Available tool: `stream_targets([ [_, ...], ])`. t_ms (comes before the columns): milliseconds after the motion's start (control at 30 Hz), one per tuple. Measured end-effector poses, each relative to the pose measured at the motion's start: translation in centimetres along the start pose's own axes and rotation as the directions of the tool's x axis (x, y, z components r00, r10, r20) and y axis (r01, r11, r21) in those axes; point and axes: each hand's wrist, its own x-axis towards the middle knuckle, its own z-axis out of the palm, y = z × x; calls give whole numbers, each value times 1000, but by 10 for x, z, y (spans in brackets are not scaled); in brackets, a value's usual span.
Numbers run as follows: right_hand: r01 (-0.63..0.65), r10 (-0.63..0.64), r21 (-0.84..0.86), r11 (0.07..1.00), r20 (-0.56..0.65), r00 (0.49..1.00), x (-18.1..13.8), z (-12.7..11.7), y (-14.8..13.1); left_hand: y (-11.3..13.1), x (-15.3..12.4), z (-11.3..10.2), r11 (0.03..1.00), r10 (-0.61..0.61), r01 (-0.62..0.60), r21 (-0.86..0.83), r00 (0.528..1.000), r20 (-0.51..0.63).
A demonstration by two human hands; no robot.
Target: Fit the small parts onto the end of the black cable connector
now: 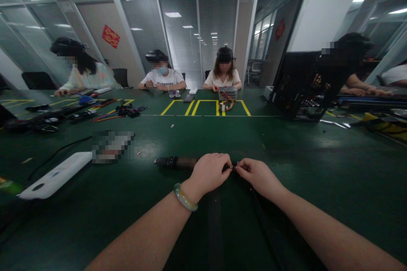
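Observation:
A dark electric screwdriver [186, 163] lies on the green table, its narrow tip pointing left. My left hand [211, 171], with a jade-like bangle [185, 197] on its wrist, is closed over the tool's rear end. Close beside it, my right hand [259, 176] is closed in a pinch on the dark end of a cord at the back of the screwdriver. The black cord [259, 211] runs from under my right hand toward the near table edge. My fingers hide the joint, so whether the cord is plugged in cannot be seen.
A white device [59, 175] with a blurred-out panel lies at left on the table [152, 228]. Bundled cables [124, 111] sit farther back. A black computer case [299, 89] stands at right. Several people sit across, one behind a power supply [229, 93] with coloured wires.

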Motion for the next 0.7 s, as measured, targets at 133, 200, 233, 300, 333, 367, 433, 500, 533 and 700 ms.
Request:
stream_targets([
  [133, -13, 13, 2, 1000, 7, 1000, 0, 0, 0, 2, 0, -2, 1000, -6, 6, 12, 1000, 8],
  [200, -10, 10, 4, 1000, 7, 1000, 0, 1, 1, 3, 0, -2, 1000, -8, 8, 9, 1000, 8],
  [233, -6, 6, 5, 1000, 6, 1000, -1, 1, 1, 3, 0, -1, 1000, -11, 11, 7, 1000, 6],
  [300, -4, 4, 10, 1000, 6, 1000, -1, 1, 1, 2, 0, 0, 1000, -24, 24, 4, 1000, -5],
  [333, -4, 4, 12, 1000, 6, 1000, -1, 1, 1, 2, -1, 0, 1000, -29, 29, 2, 1000, -11],
  [367, -2, 1, 12, 1000, 6, 1000, -1, 1, 1, 2, -1, 1, 1000, -31, 31, 1, 999, -15],
  [433, 5, -5, 8, 1000, -5, 1000, -2, 1, 1, 1, -1, 1, 1000, -22, 22, -4, 1000, -15],
  [500, 10, -10, 6, 1000, -4, 1000, -2, 0, 1, 0, -1, 1, 1000, -3, 3, -8, 1000, -6],
  [533, 12, -12, 8, 1000, 0, 1000, -2, 0, 1, 0, -1, 1, 1000, 7, -7, -9, 1000, -2],
  [700, 22, -22, 12, 1000, 7, 1000, -2, 0, 2, -1, -1, 0, 999, 49, -49, -16, 999, 2],
])
